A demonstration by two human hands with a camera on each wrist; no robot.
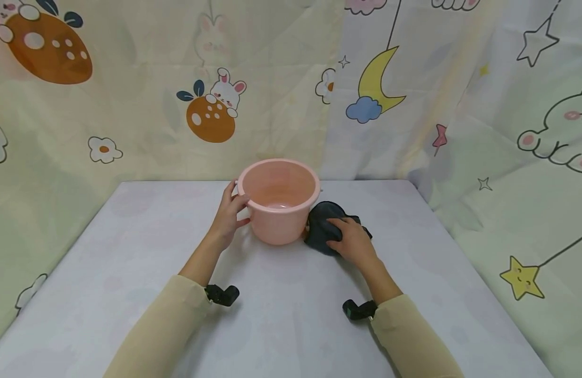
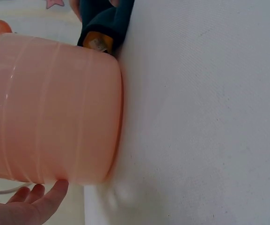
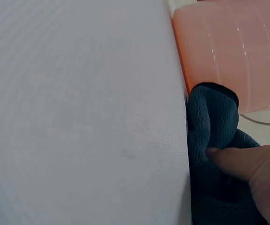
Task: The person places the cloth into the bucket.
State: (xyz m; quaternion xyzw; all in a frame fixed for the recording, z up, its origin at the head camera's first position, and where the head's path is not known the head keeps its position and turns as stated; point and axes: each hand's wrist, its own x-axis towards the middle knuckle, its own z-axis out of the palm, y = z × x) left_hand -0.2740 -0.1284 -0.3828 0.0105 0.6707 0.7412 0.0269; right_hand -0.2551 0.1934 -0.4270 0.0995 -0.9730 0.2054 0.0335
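A pink plastic bucket (image 1: 280,226) stands upright on the white-covered table. My left hand (image 1: 228,212) touches the bucket's left side with spread fingers, the upper ones close to the rim. In the left wrist view, fingertips (image 2: 60,187) rest against its ribbed wall. Right beside the bucket lies a bunched dark teal plush cloth (image 1: 323,231) with black edging. My right hand (image 1: 354,241) grips this cloth from above, its thumb (image 3: 233,161) pressed into the folds. An orange patch with a pale tag (image 2: 98,44) shows at the cloth's end; part of the cloth is hidden under my hand.
The white table (image 1: 281,315) ends at a back edge just behind the bucket. Printed fabric curtains (image 1: 144,105) hang around the back and sides. A thin wire handle (image 3: 266,123) runs along the bucket's far side. Black wrist cameras (image 1: 222,295) sit on both wrists.
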